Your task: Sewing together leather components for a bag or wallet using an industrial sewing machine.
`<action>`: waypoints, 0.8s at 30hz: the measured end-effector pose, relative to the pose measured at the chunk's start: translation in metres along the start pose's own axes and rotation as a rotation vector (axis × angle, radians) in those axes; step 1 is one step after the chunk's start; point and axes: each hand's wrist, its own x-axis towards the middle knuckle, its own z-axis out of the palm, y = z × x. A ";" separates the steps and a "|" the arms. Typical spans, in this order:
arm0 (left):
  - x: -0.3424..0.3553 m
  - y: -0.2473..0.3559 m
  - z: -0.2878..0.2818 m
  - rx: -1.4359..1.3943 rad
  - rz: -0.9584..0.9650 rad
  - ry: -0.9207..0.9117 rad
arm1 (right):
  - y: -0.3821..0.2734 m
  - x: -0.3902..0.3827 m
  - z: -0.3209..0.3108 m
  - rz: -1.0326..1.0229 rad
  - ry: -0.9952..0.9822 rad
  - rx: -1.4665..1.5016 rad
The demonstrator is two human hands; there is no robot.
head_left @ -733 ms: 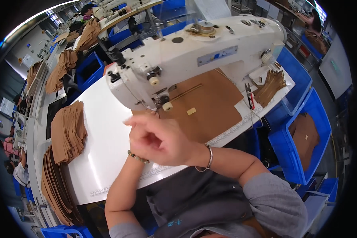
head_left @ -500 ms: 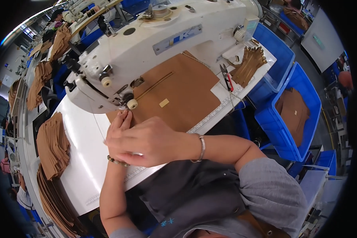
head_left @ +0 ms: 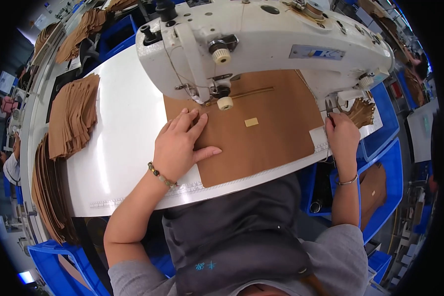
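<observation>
A brown flat panel, with a small cream label and a narrow strip-like slot on it, lies under the white sewing machine. My left hand rests on the panel's left part, just in front of the needle area, fingers stretched and thumb spread. Past the panel's right edge, my right hand has its fingers closed around thread snips; their blades stick out beyond the fingers and the handles are mostly covered. A bundle of brown strips lies beside that hand.
Stacked brown pieces lie on the white table at left, with another pile hanging along its edge. To the right stand blue bins, one holding brown panels. A blue crate is at lower left.
My right hand has left the spot over my left hand and moved right, closing on the snips. The left hand now lies spread on the panel. The whole view has shifted and turned.
</observation>
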 end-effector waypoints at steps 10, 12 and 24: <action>-0.086 0.045 -0.046 -0.056 0.005 -0.191 | 0.027 0.009 -0.051 0.415 -0.137 0.581; -0.101 0.053 -0.046 -0.032 -0.031 -0.211 | 0.018 0.014 -0.053 0.202 -0.044 0.652; -0.114 0.053 -0.024 -0.046 -0.068 -0.061 | -0.016 0.050 0.011 -0.094 0.444 0.367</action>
